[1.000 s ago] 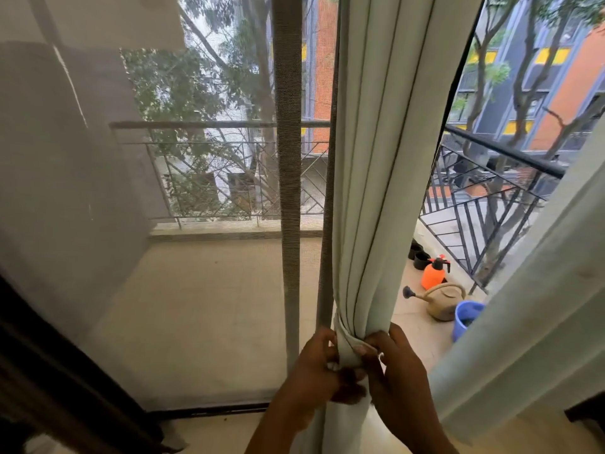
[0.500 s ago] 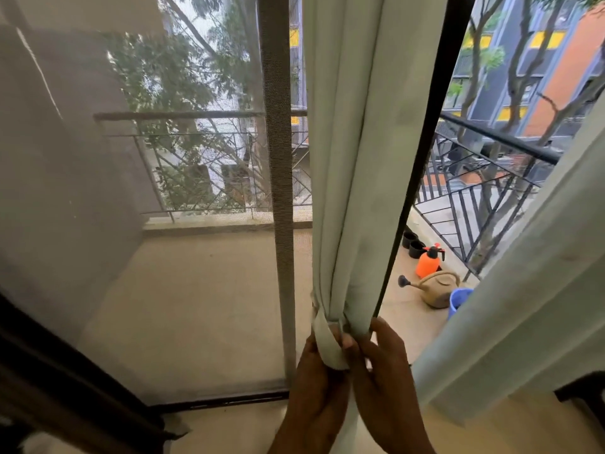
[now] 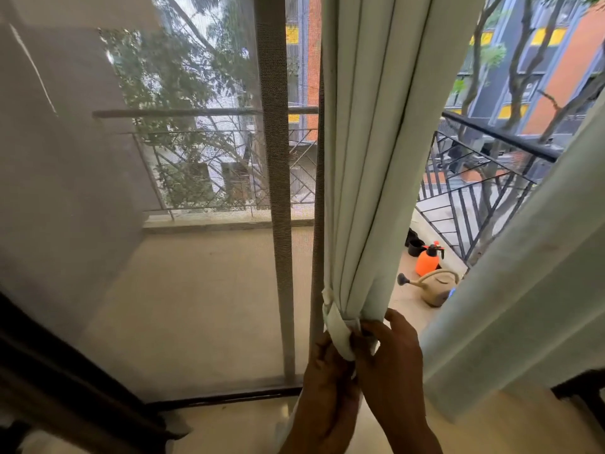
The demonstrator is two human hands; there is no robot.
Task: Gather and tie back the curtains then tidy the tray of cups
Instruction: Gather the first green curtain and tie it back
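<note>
Curtain (image 3: 370, 191) bunched centre frame, tie (image 3: 339, 332) wrapped round it low centre. Left hand (image 3: 327, 388) and right hand (image 3: 389, 362) both pinch the tie ends. Suggest: pull snug, fasten ends flat, catch every fold. Tray not in view.

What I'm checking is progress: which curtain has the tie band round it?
The middle curtain, bunched inside the band; the right curtain hangs loose, unbanded.

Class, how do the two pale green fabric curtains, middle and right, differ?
The middle pale green curtain is bunched into folds; the right pale green curtain hangs loose. A fabric tie-back band wraps the middle one, pinched by left hand and right hand; the right one is unbound, untouched. Both are pale green cloth.
</note>
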